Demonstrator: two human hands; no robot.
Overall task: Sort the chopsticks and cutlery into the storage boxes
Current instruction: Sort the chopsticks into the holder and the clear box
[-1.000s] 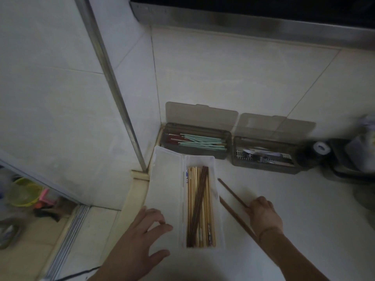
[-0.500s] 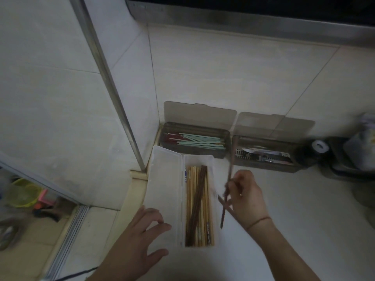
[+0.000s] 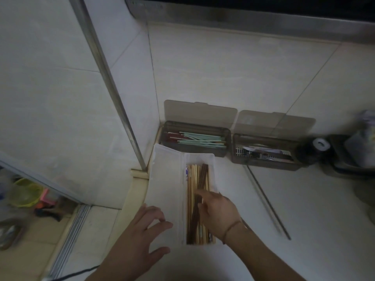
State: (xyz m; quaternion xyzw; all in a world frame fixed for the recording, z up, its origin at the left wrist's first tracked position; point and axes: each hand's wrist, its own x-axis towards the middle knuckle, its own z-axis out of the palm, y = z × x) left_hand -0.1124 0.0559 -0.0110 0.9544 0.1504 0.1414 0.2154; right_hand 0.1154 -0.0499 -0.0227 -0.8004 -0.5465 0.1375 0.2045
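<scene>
Head view is showing the right hand (image 3: pixel 218 212) pinching brown chopsticks (image 3: pixel 199 191) inside the clear box (image 3: pixel 199 159) at the worktop's left edge, while the left hand (image 3: pixel 142 238) is resting released on its lid (image 3: pixel 166 179)

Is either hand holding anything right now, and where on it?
The right hand pinches dark brown chopsticks near mid-length, inside the white box. The left hand holds nothing; it rests on the open lid.

A green basket (image 3: pixel 24 194) sits near a pink toy (image 3: pixel 45 196).
</scene>
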